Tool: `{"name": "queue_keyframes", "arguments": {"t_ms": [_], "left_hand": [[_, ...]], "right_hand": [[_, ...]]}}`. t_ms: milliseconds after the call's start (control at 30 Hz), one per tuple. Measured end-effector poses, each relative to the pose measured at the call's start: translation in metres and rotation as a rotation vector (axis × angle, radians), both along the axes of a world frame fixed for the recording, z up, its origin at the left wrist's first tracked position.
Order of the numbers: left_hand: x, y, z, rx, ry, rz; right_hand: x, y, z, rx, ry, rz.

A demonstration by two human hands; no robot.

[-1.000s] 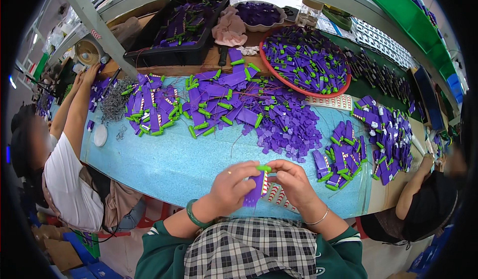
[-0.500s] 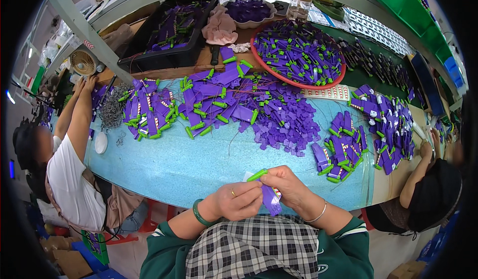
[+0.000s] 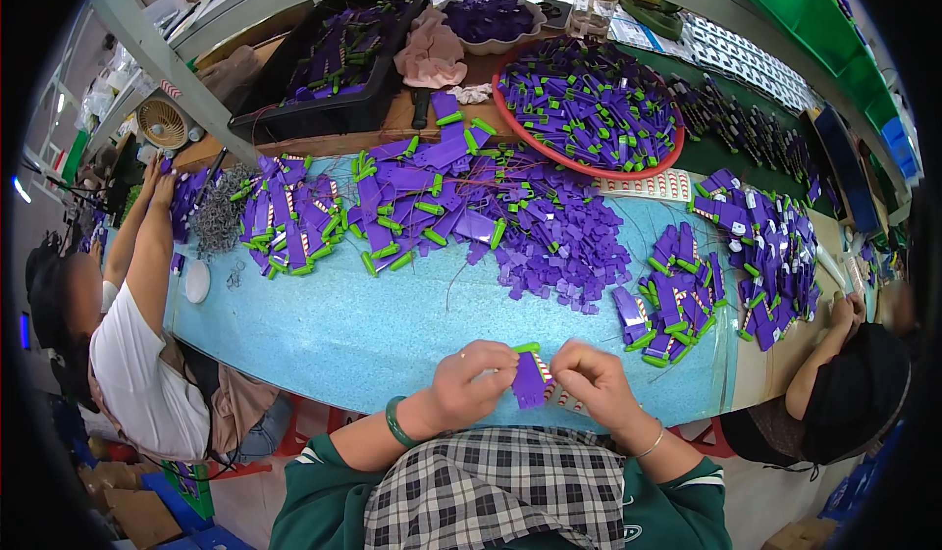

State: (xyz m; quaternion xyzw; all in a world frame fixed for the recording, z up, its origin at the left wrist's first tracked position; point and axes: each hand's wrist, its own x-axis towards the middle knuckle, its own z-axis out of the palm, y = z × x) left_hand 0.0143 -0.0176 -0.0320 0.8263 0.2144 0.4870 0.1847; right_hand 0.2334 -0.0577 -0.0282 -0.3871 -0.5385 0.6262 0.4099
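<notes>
Above the table's near edge, my left hand [image 3: 469, 385] pinches a flat purple plastic piece [image 3: 529, 383] with a bright green end [image 3: 527, 348] on top. A red-and-white striped strip [image 3: 543, 367] runs along the piece's right side. My right hand [image 3: 601, 389] is closed close beside that strip, thumb and forefinger pressed together; what lies between them is too small to tell. Under its fingers shows part of a sheet of striped stickers [image 3: 567, 401], and whether the hand grips it I cannot tell.
Ahead on the blue table [image 3: 392, 329] lie heaps of purple-green pieces [image 3: 422, 197] and small purple parts [image 3: 564, 256]. Another pile [image 3: 677, 295] sits at right. Behind stand a red basket [image 3: 677, 148] and a black tray [image 3: 324, 116]. Co-workers sit left [image 3: 147, 373] and right [image 3: 854, 383].
The purple piece has turned so its broad face and striped strip show. My right hand has come away from the green end to the right, and the sticker sheet has come into view below it.
</notes>
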Motion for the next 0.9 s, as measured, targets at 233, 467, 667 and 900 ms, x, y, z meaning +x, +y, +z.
{"name": "queue_keyframes", "arguments": {"t_ms": [233, 467, 667, 900], "left_hand": [[0.044, 0.055, 0.01, -0.409, 0.123, -0.14], [0.064, 0.141, 0.0, 0.242, 0.703, 0.131], [0.051, 0.107, 0.009, -0.378, 0.223, 0.039], [0.026, 0.035, -0.011, -1.252, -0.506, -0.26]], "right_hand": [[-0.005, 0.011, -0.026, 0.029, 0.104, -0.496], [0.005, 0.018, -0.02, -0.07, 0.223, -0.507], [0.015, 0.014, -0.017, 0.071, 0.049, -0.574], [-0.004, 0.016, -0.012, 0.543, -0.47, -0.515]]}}
